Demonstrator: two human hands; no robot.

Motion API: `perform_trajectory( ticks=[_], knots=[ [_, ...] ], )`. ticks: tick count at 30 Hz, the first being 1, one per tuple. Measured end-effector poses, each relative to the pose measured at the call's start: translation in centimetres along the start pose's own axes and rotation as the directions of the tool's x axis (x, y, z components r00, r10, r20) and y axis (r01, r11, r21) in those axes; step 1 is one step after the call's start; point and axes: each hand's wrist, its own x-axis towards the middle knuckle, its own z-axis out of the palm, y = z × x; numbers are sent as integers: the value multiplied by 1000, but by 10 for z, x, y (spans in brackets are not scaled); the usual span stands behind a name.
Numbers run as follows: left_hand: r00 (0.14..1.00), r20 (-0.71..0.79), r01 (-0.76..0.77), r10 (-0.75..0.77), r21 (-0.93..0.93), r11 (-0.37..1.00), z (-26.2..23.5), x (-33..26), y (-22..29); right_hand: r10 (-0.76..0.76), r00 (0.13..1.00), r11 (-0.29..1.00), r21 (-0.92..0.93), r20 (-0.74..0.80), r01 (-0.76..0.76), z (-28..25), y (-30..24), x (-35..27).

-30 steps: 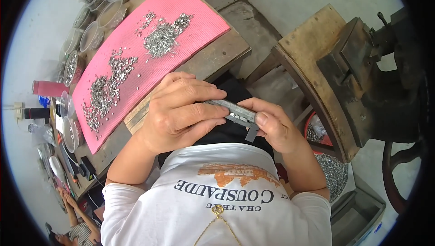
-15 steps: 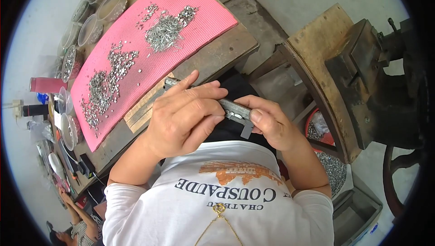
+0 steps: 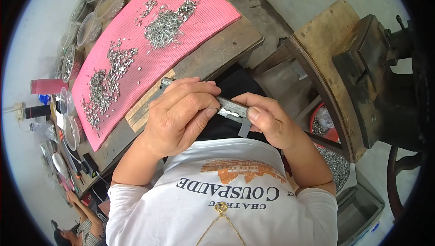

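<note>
A dark metal bar [image 3: 225, 104] lies slanted across my front, above the lap. Several small shiny silver pieces [image 3: 228, 112] show in a row along it, and a flat grey tab [image 3: 244, 129] sticks out near its right end. My right hand [image 3: 268, 121] grips that end, thumb on top and fingers behind. My left hand [image 3: 179, 112] is closed over the bar's middle and left part, thumb close to the silver pieces. Its fingers hide much of the bar; only the far left tip shows beyond them.
On the bench [image 3: 213, 56] a pink mat [image 3: 136, 33] carries piles of small metal parts [image 3: 164, 29]. Clear plastic tubs [image 3: 72, 130] line the far side. A dark machine [image 3: 376, 74] stands right on a wooden stand [image 3: 324, 24]. Another person [image 3: 86, 221] sits lower left.
My left fingers have drawn together and the thumb has moved left, uncovering more silver pieces along the bar. My right hand keeps its grip. The view has shifted slightly.
</note>
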Motion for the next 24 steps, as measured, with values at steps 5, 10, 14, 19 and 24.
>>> perform_trajectory(
  ticks=[5,10,14,19,24],
  knots=[
    [999,-34,-1,1,-21,1000,0,-6,-7,-39,999,996,81,18,37,3,2,4],
    [1000,-11,7,-7,-10,1000,0,-4,-6,-11,1000,999,40,24,10,0,2,5],
    [1000,7,1,-1,-2,1000,-2,-4,-6,-75,997,995,70,-1,75,3,7,5],
    [1000,9,-11,11,28,1000,-3,-5,-6,-67,998,995,78,20,65,2,9,7],
    [995,-17,-91,95,159,983,-3,-4,-4,-70,997,995,76,27,68,3,7,9]
  ],
)
